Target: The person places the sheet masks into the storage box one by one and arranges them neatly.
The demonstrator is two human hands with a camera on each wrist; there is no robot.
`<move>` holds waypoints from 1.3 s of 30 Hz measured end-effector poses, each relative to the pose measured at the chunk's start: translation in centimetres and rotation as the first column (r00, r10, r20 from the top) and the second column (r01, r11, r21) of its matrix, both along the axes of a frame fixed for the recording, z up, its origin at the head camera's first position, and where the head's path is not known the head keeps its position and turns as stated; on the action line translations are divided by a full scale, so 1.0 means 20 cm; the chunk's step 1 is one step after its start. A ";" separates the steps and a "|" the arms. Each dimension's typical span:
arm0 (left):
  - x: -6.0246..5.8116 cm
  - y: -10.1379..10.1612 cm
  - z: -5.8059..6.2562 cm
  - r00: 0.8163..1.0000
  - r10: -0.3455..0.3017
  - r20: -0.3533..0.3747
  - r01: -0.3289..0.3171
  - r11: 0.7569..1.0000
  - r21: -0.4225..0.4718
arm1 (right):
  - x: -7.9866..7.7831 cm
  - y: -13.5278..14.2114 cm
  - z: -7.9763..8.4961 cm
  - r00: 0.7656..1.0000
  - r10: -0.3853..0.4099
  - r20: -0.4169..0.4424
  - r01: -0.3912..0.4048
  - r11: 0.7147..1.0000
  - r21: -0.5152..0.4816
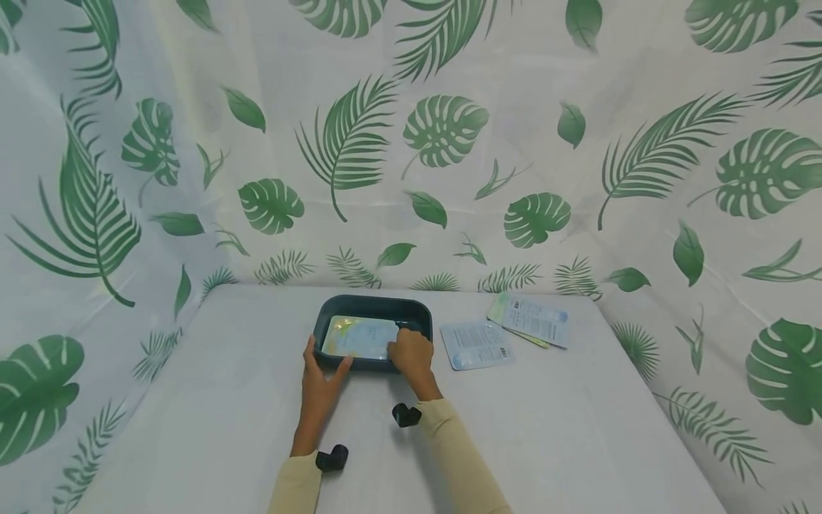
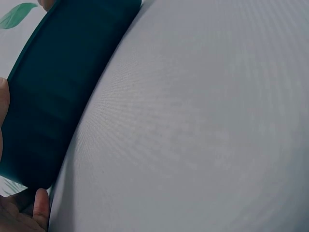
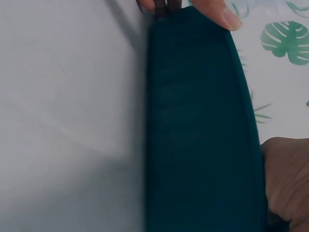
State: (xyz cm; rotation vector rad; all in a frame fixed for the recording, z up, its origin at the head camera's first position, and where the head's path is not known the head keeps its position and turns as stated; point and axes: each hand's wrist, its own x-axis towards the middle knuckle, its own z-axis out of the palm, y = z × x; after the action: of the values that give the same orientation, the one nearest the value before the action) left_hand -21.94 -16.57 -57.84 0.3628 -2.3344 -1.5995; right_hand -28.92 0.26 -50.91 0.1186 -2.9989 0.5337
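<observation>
A dark teal rectangular bin (image 1: 375, 303) stands on the table, its side wall close up in the left wrist view. My left hand (image 1: 321, 389) grips the bin's left end, with the thumb at the front rim and the fingers round the side. Inside the bin lies a shiny flat packet (image 1: 361, 337), light blue with yellow-green print. My right hand (image 1: 412, 353), fingers curled, reaches over the front rim and holds the packet's right end. Its fingertips are hidden from the head view. In the right wrist view, the knuckles of that hand (image 3: 289, 183) show beyond the bin's rim.
Just right of the bin, a similar light blue packet (image 1: 477, 345) lies print side up. Farther right, several more packets (image 1: 536, 321) overlap near the table's back edge. The white table (image 1: 552, 442) meets leaf-printed cloth walls (image 1: 475, 214) at the back and sides.
</observation>
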 end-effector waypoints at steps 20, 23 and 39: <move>0.00 0.00 0.00 1.000 -0.008 0.002 0.008 1.000 0.009 | 0.00 -0.02 -0.05 1.000 -0.030 -0.005 0.030 0.999 0.040; 0.00 0.00 0.01 1.000 -0.011 0.005 0.011 1.000 0.011 | -0.01 -0.02 -0.06 0.998 -0.008 -0.067 0.008 1.000 0.004; 0.00 0.00 0.01 1.000 -0.007 0.007 0.007 1.000 0.013 | -0.01 0.00 -0.06 0.993 0.042 -0.113 -0.044 0.999 -0.018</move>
State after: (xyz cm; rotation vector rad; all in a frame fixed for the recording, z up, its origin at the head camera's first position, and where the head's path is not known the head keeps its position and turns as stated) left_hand -21.87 -16.55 -57.72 0.3637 -2.3338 -1.6204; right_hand -29.19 0.34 -52.10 0.2048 -2.8864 0.5430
